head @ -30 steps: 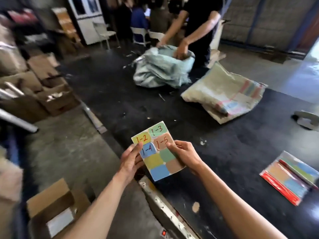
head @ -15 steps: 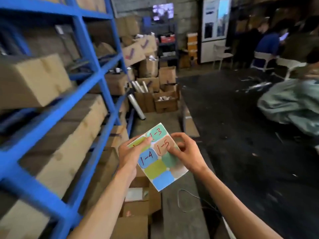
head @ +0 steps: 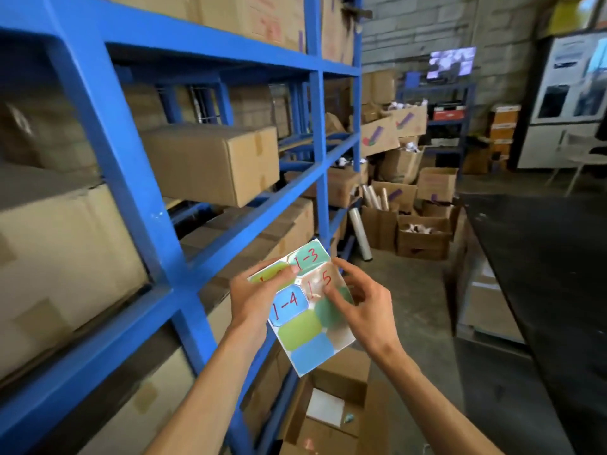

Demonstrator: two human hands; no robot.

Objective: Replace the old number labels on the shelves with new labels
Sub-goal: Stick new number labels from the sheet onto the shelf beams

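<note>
While the left hand (head: pixel 254 298) grips the label sheet (head: pixel 303 308) by its left edge, thumb over the top-left sticker, the right hand (head: pixel 359 307) pinches at the sticker marked 1-5 (head: pixel 317 282). Stickers 1-3 (head: pixel 307 257) and 1-4 (head: pixel 289 305) remain on the sheet, held just beside the blue shelving rack (head: pixel 138 178) loaded with cardboard boxes (head: pixel 213 162).

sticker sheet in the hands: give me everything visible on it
The white glossy sheet of coloured octagonal stickers is held tilted in front of the blue metal shelving. Red handwriting reads 1-3 on teal, 1-5 on pale orange, 1-4 on blue; the green sticker top left is mostly covered. The lower stickers are blank. The left hand grips its left edge, and the right hand pinches at the 1-5 sticker.
</note>
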